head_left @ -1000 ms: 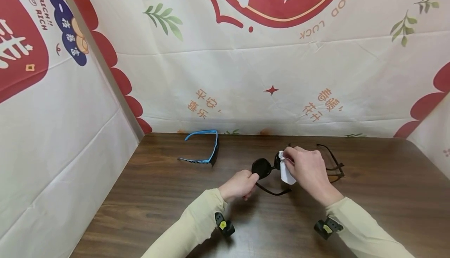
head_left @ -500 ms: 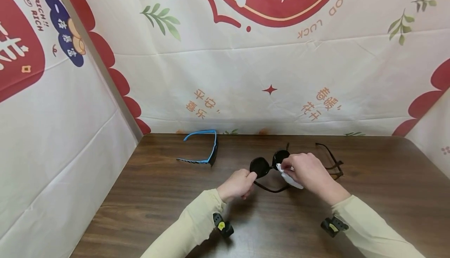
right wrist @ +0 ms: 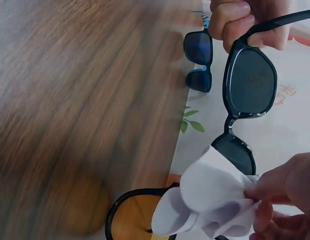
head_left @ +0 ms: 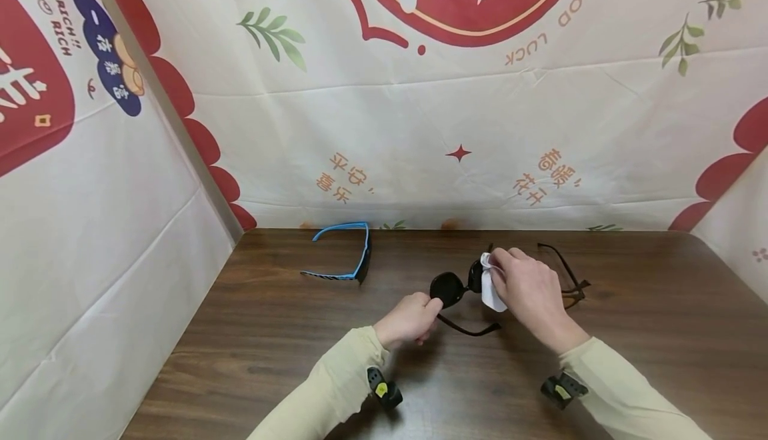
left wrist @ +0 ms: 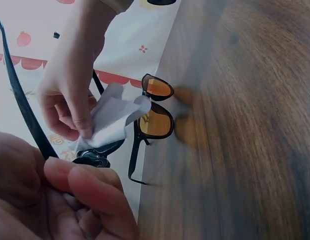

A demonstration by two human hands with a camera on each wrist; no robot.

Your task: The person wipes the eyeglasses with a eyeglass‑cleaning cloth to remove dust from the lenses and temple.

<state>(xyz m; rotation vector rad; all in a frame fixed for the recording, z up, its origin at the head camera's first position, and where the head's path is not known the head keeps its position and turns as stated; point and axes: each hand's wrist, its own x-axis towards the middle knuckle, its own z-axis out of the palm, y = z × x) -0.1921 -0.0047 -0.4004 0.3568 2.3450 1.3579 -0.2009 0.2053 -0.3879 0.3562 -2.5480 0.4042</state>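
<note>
Black sunglasses (head_left: 447, 289) are held above the table, temples toward me. My left hand (head_left: 410, 319) pinches them at the outer corner of the left lens, thumb in front. A white cloth (head_left: 493, 288) is pinched in my right hand (head_left: 531, 293) and lies over the right lens, hiding much of it. In the right wrist view the bare lens (right wrist: 252, 82) shows fully, and the cloth's loose folds (right wrist: 212, 195) cover part of the other one. In the left wrist view, the right thumb and fingers press the cloth (left wrist: 112, 120) around that lens.
Blue-framed sunglasses (head_left: 367, 253) lie at the back left of the brown wooden table (head_left: 270, 360). Glasses with orange lenses (left wrist: 157, 120) rest behind my right hand. A white printed cloth backdrop (head_left: 384, 127) hangs along the table's back edge.
My right hand slid the cloth down toward me, baring more of the right lens, then moved it back up over it. The left hand keeps its pinch, nearly still.
</note>
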